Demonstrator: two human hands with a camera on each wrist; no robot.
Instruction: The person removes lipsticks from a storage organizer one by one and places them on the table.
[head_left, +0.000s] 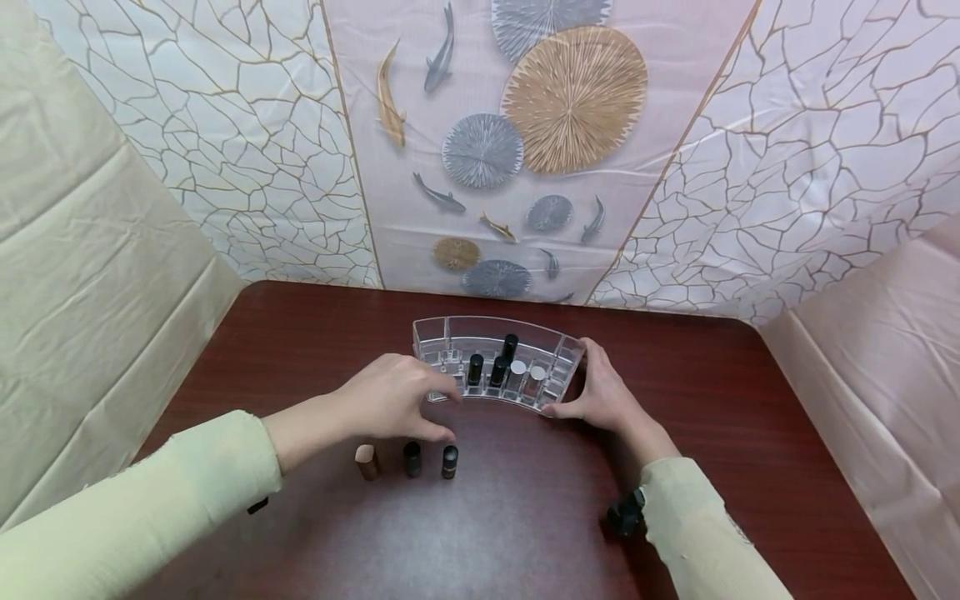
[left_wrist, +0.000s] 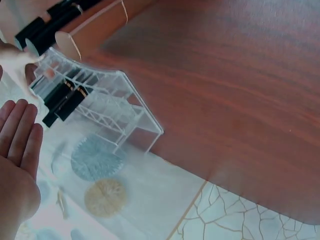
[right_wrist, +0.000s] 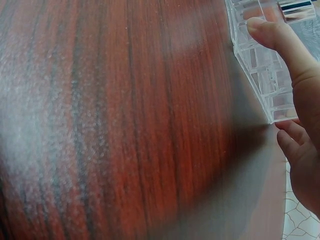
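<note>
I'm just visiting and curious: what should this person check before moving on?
1. Clear organizer held: ok; the right hand grips its right end.
2. Left hand free: ok; it holds nothing.
3. Loose tubes upright: ok; the brown tube, middle black tube and right black tube stand on the table.
4. Every tube inside the organizer: not ok; those three are outside it.
5. Loose tubes fit the slots: cannot tell; none of those three is in a slot to show it.
</note>
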